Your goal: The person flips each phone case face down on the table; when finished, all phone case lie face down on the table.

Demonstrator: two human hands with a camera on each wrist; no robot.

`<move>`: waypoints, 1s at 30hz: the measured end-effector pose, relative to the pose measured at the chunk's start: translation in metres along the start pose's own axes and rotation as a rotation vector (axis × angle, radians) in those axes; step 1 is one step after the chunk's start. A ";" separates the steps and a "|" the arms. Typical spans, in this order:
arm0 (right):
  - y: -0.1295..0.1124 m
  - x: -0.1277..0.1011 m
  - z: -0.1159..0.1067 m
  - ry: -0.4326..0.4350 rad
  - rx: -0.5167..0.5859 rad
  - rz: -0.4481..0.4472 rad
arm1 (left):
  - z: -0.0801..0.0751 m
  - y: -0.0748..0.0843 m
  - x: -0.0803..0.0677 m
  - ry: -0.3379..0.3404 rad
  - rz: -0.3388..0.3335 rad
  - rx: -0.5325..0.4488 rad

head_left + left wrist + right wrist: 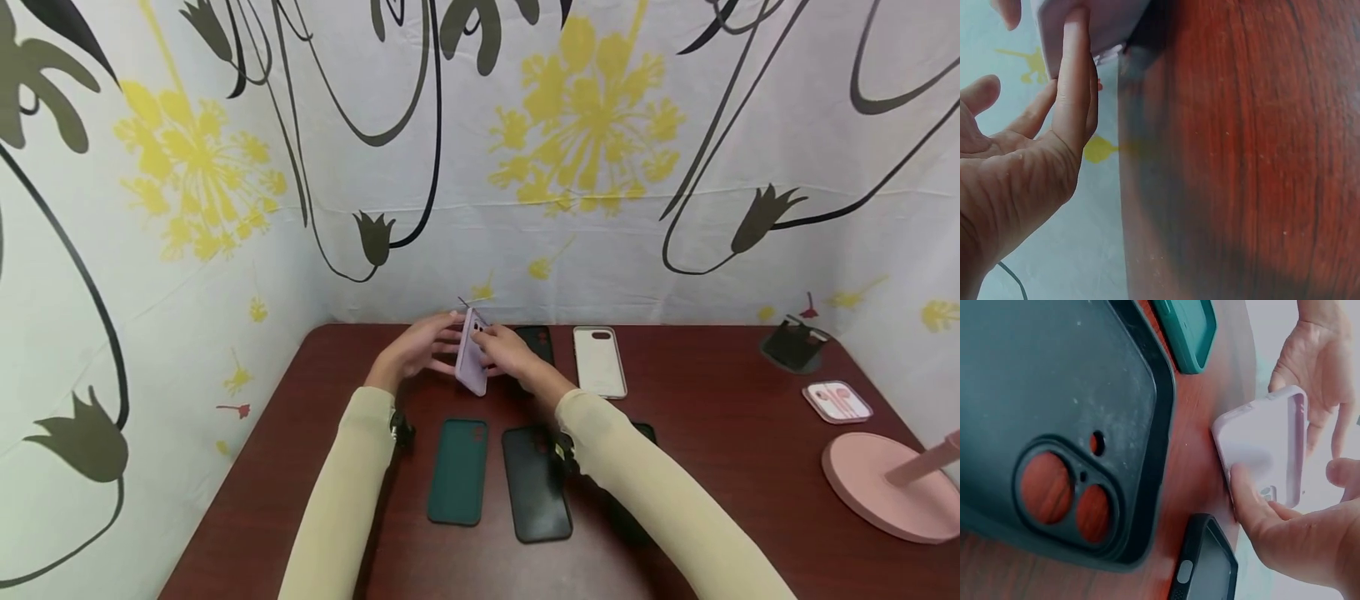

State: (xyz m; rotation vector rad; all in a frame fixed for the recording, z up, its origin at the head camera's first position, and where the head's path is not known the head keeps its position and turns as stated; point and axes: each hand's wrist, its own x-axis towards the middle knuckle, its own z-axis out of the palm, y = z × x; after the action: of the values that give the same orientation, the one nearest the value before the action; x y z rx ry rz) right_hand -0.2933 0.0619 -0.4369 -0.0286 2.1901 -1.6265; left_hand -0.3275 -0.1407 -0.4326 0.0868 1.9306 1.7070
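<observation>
A plain cream left sleeve (341,492) at 7 o'clock and matching right sleeve (652,483) near 5 o'clock each bear 1 black wrist camera (401,428).

White walls (480,250) — patterned with dark vines (881,107) and yellow flowers (596,117) — rise behind and beside a reddish-brown wood-grained table (262,517).

The lilac case (1113,20) is cut off by the left wrist view's top edge; one dark case (644,430) is partly hidden by the right sleeve (645,475).
</observation>
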 end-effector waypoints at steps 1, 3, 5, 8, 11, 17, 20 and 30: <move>0.000 0.000 0.000 -0.006 0.018 -0.001 | 0.001 0.001 0.000 -0.005 0.004 -0.006; 0.000 0.000 0.000 -0.016 0.047 -0.004 | 0.002 0.002 -0.001 -0.009 0.009 -0.019; 0.000 -0.001 0.001 -0.020 0.066 -0.008 | 0.004 0.003 -0.001 -0.015 0.011 -0.024; 0.000 -0.002 0.003 -0.016 0.084 -0.022 | 0.005 0.002 0.000 -0.020 0.012 -0.025; 0.001 -0.002 0.004 0.001 0.092 -0.039 | 0.006 0.000 0.000 -0.025 0.009 -0.022; 0.001 -0.001 0.007 0.044 0.110 -0.055 | 0.006 -0.008 0.000 -0.018 -0.002 -0.018; 0.001 -0.002 0.007 0.059 0.112 -0.061 | 0.007 -0.011 -0.001 -0.015 -0.008 -0.014; -0.001 -0.002 0.000 0.134 0.108 -0.051 | 0.008 -0.014 -0.002 -0.065 -0.062 0.043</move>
State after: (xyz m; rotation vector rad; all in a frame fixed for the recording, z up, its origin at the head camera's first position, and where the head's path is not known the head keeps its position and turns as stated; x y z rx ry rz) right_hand -0.2916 0.0616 -0.4354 0.0572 2.2115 -1.8209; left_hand -0.3177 -0.1372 -0.4453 0.0960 1.9025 1.6033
